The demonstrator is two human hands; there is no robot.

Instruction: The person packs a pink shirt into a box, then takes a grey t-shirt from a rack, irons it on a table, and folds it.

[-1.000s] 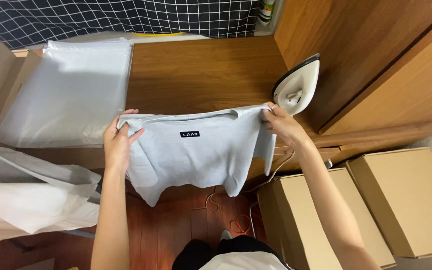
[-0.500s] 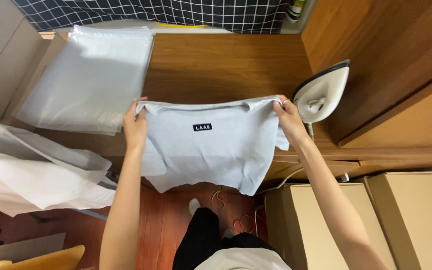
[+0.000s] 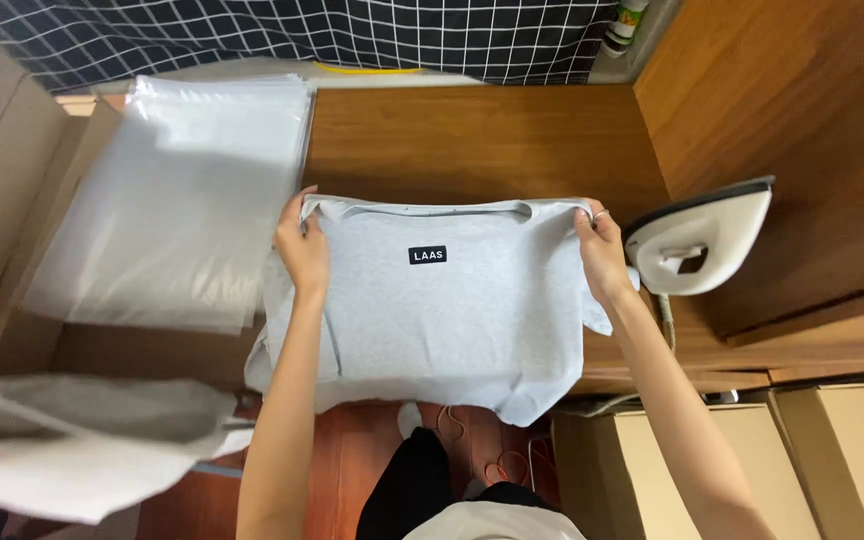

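Both hands are pinching the grey shirt (image 3: 432, 320) at its shoulders: left hand (image 3: 304, 250) gripping the left corner, right hand (image 3: 600, 252) gripping the right. Shirt is lying spread on the wooden bench (image 3: 472, 140), hem hanging over the near edge. Iron (image 3: 697, 240) is standing just right of it, plastic bags (image 3: 172, 220) lying left.
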